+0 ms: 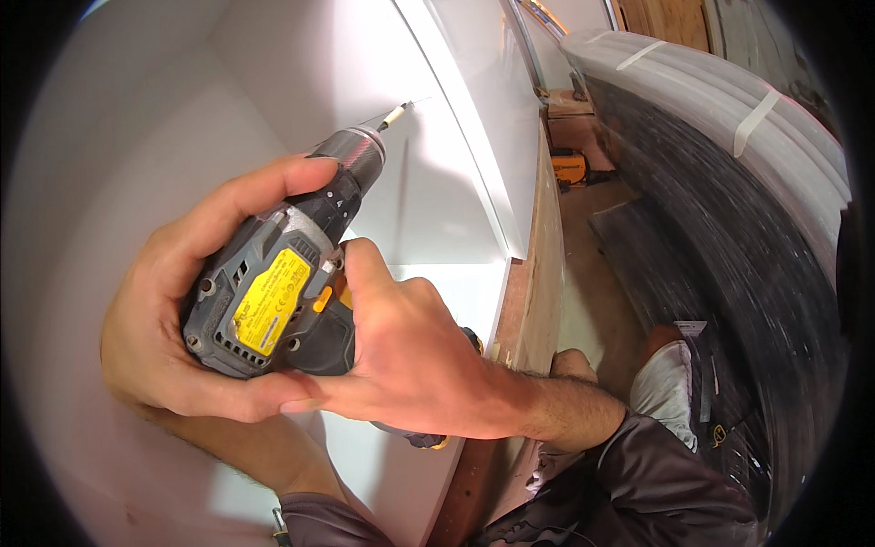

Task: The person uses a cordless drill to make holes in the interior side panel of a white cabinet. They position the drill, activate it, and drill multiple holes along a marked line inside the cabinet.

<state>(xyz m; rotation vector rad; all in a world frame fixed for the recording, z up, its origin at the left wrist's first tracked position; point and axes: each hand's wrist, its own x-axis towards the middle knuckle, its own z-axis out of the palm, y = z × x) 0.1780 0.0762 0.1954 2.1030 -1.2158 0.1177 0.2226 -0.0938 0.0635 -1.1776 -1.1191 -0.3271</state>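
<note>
panel: we're facing a white panel (164, 109), filling the frame's left.
drill: grey-yellow drill (273, 292) mid-frame, bit tip at the panel, upper centre.
hands: left hand (173, 319) cups the drill's back; right hand (410, 356) wraps the grip.
risk: we judge the bit could skate if we tilt.

Grey drill (273, 301) with yellow label, white panel (437, 201)

Second yellow-and-black power tool (570, 169) on floor (592, 310), far, right of white panel's edge. Large coil of black pipe (729, 237) fills right side; pale wrapped bundle (729, 100) with tape strips on top of it. Wooden edge strip (538, 273) runs near to far between panel and floor.
</note>
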